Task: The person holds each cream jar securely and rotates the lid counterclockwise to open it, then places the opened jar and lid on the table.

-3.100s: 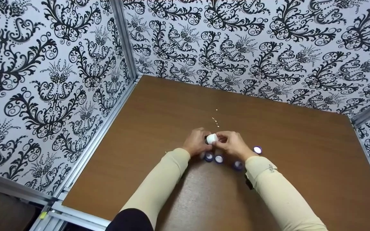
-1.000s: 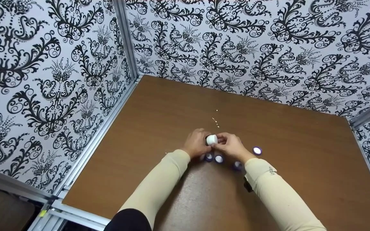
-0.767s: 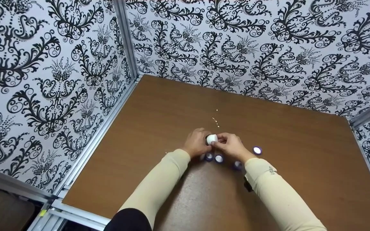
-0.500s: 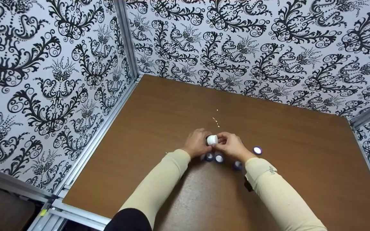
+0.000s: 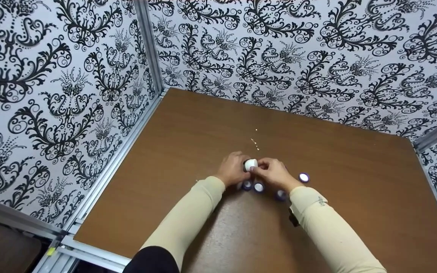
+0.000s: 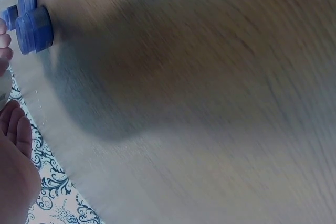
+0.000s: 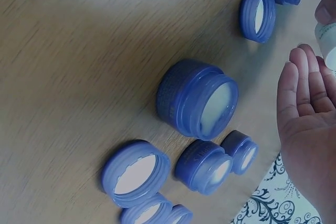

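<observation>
Both hands meet over the middle of the brown wooden surface [image 5: 188, 132] and share one small white jar [image 5: 250, 164]. The left hand [image 5: 233, 169] has its fingers curled round the jar's left side, and the right hand [image 5: 273, 173] pinches it from the right with fingertips and thumb, so the jar sits between the two, raised a little off the surface. Just nearer the person than the hands lies a loose cluster of blue jars and lids [image 5: 258, 187]; the right wrist view shows a larger blue jar [image 7: 197, 99] lying on its side with smaller ones around it. One more blue lid [image 5: 304, 177] sits just right of the right hand. A few pale specks [image 5: 255, 142] lie just beyond the hands.
</observation>
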`<act>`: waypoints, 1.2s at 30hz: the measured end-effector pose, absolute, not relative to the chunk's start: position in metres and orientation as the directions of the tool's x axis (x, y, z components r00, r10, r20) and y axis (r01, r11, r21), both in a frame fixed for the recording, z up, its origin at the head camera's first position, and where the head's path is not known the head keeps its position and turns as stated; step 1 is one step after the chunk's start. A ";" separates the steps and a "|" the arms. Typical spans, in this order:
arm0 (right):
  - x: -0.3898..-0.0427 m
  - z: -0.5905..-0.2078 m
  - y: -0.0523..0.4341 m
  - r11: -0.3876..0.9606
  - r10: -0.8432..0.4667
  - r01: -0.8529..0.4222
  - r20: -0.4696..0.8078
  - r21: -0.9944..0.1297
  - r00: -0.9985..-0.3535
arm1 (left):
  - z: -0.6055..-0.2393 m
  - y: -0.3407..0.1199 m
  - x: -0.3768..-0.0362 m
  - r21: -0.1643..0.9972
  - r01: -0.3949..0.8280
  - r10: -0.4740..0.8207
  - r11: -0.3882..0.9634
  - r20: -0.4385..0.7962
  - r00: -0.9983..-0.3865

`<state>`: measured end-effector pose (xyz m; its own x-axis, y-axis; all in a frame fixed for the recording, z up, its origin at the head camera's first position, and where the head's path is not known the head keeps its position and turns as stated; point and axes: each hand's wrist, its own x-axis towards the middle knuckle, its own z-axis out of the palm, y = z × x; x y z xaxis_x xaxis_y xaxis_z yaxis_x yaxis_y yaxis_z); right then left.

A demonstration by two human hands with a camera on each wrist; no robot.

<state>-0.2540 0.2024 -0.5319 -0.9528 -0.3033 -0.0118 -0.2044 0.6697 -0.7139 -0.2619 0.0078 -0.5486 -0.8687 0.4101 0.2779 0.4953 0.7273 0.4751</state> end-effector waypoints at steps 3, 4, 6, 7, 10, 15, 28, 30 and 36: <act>-0.254 -0.532 0.202 0.663 -0.307 -0.212 -0.003 -0.718 -0.952 | -0.549 0.008 -0.262 0.471 0.493 0.410 0.731 0.274 -0.870; -0.254 -0.532 0.202 0.656 -0.310 -0.212 -0.002 -0.724 -0.951 | -0.549 0.008 -0.262 0.469 0.491 0.408 0.734 0.274 -0.871; -0.254 -0.531 0.201 0.640 -0.314 -0.211 -0.001 -0.739 -0.950 | -0.549 0.008 -0.262 0.465 0.491 0.408 0.737 0.273 -0.871; -0.254 -0.531 0.201 0.631 -0.317 -0.209 -0.002 -0.748 -0.949 | -0.549 0.008 -0.262 0.464 0.492 0.408 0.737 0.274 -0.871; -0.254 -0.531 0.200 0.606 -0.319 -0.199 -0.007 -0.770 -0.948 | -0.549 0.008 -0.262 0.466 0.488 0.405 0.738 0.272 -0.873; -0.255 -0.533 0.200 0.612 -0.319 -0.194 -0.014 -0.767 -0.948 | -0.549 0.008 -0.262 0.470 0.476 0.395 0.744 0.266 -0.879; -0.256 -0.531 0.199 0.600 -0.319 -0.213 0.013 -0.771 -0.948 | -0.550 0.007 -0.264 0.458 0.478 0.396 0.750 0.268 -0.878; -0.257 -0.531 0.199 0.594 -0.322 -0.213 0.013 -0.776 -0.947 | -0.550 0.007 -0.263 0.455 0.474 0.394 0.754 0.265 -0.880; -0.256 -0.531 0.199 0.652 -0.297 -0.185 -0.023 -0.735 -0.954 | -0.548 0.007 -0.262 0.473 0.451 0.378 0.757 0.245 -0.893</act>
<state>-0.2562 0.1988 -0.5310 -0.9545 -0.2974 -0.0231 -0.1853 0.6519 -0.7353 -0.2620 0.0067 -0.5483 -0.8927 0.3781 0.2453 0.4507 0.7571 0.4729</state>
